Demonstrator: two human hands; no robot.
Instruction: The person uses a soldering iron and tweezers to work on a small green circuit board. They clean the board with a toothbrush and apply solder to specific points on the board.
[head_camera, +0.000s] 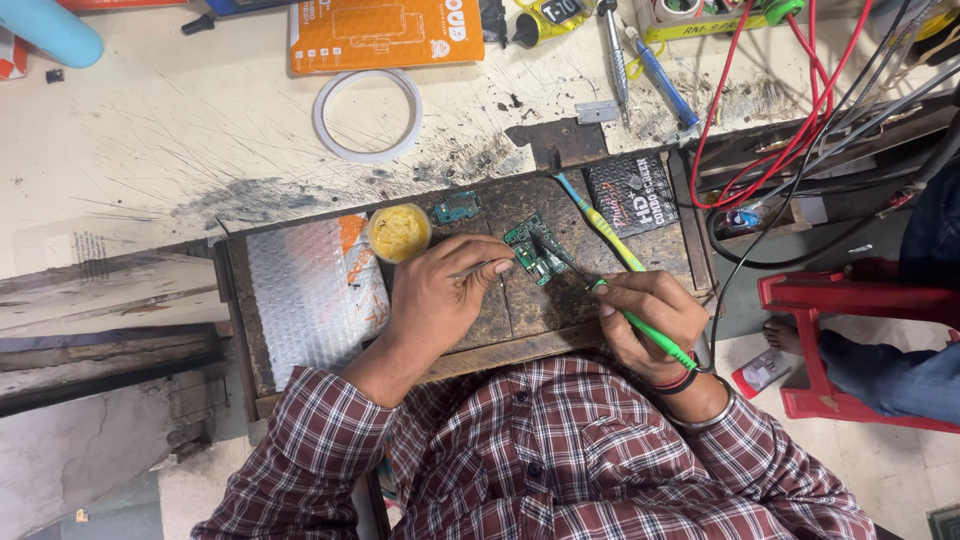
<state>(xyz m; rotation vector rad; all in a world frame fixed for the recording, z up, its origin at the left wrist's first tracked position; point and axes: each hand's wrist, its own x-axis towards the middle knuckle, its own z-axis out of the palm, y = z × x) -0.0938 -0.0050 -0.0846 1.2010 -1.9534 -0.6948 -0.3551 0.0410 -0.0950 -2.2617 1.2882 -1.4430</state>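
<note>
The small green circuit board lies on the dark wooden work block, in the middle. Your left hand pinches thin metal tweezers against its left edge. Your right hand grips a green soldering iron, tip on the board. A round yellow paste tub sits just left.

White tape ring, orange packet, red stool.
</note>
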